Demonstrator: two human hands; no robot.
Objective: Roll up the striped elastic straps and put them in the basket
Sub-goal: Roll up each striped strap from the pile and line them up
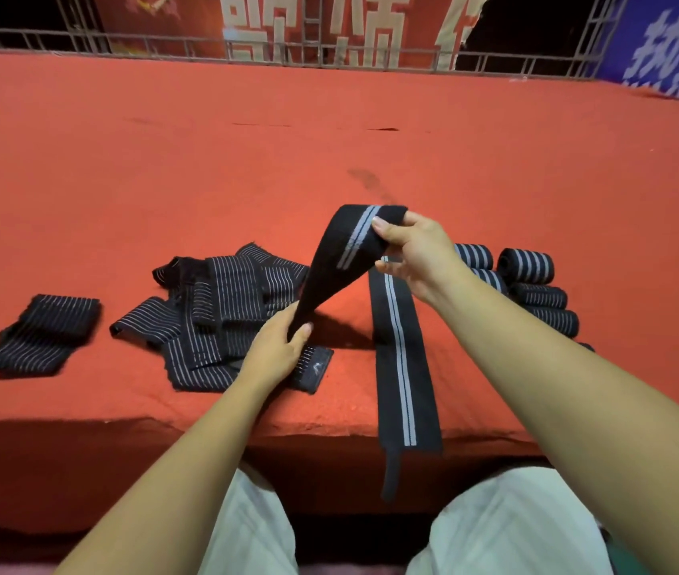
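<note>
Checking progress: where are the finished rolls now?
Head view, right side: the rolls sit clustered on the red cloth just beyond the right hand, opposite the loose pile of straps at left.

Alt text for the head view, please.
The left hand and right hand hold up a black grey-striped strap, its tail hanging over the red table edge. A pile of unrolled straps lies to its left, rolled straps to its right.

Both forearms bare, reaching from the near edge toward the far side. Left hand [277, 350] low, left of centre, thumb and fingers pinching the lower end of the strap [327, 267]. Right hand [416, 255] raised, farther and to the right, thumb pressed on the strap's fold, wrist bent.
</note>
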